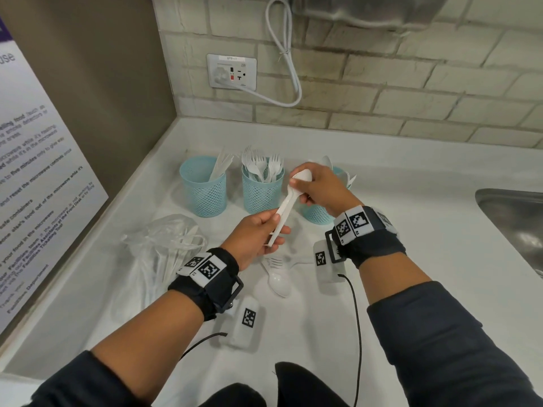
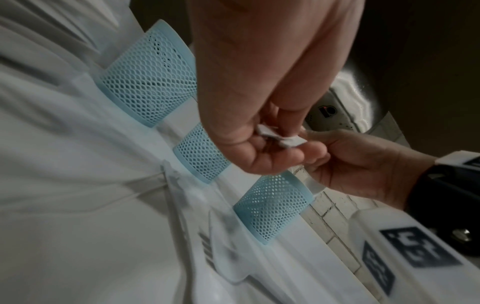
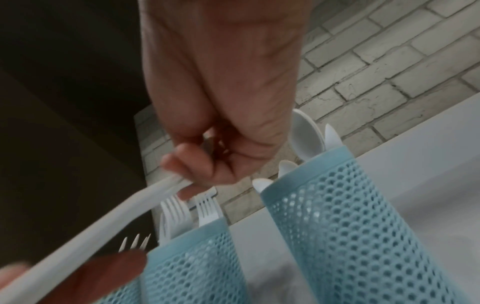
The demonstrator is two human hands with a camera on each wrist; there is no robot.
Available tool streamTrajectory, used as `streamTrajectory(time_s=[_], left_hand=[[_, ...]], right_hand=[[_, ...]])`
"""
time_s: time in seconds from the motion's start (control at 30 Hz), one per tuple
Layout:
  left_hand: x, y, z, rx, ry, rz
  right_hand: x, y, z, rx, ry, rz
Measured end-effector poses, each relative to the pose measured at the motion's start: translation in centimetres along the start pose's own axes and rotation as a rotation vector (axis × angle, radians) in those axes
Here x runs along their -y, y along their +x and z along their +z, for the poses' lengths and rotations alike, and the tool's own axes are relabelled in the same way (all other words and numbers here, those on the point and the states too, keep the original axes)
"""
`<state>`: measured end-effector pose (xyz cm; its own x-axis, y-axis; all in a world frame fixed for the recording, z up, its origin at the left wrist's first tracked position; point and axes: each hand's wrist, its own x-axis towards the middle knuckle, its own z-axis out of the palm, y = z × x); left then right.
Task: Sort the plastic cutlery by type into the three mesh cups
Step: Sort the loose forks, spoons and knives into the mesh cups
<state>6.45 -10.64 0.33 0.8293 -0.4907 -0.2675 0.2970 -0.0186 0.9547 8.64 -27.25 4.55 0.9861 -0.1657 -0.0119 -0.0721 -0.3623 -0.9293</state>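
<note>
Three blue mesh cups stand in a row: the left cup (image 1: 204,188) holds knives, the middle cup (image 1: 261,189) holds forks, and the right cup (image 1: 316,214) holds spoons and is partly hidden behind my right hand. Between my hands is a small stack of white plastic spoons (image 1: 289,201). My left hand (image 1: 274,229) pinches the handle end (image 2: 284,140). My right hand (image 1: 296,183) grips the bowl end, just left of the spoon cup (image 3: 350,226). A loose spoon (image 1: 279,282) and a loose fork (image 1: 274,261) lie on the white counter below my hands.
A crumpled clear plastic bag (image 1: 163,251) lies left of my left wrist. A steel sink (image 1: 511,218) is set into the counter at the right. The brick wall behind has an outlet (image 1: 232,71) with a white cable. A poster hangs on the left wall.
</note>
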Motion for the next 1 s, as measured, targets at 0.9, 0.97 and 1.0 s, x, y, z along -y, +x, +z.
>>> streamTrajectory(time_s=[0.9,0.97,1.0], left_hand=[[1.4,1.3,-2.5,-0.257,0.233,-0.097],[1.5,1.4,-2.7,-0.277,0.254,-0.11],[1.6,1.5,-2.9,-0.286,0.266,-0.113]], right_hand=[[-3.7,0.1,-3.2,-0.569,-0.867,-0.2],[-3.5,0.2,-3.1,-0.553,-0.873,-0.19],[-3.4,0.2,-3.2,-0.538,-0.879,-0.172]])
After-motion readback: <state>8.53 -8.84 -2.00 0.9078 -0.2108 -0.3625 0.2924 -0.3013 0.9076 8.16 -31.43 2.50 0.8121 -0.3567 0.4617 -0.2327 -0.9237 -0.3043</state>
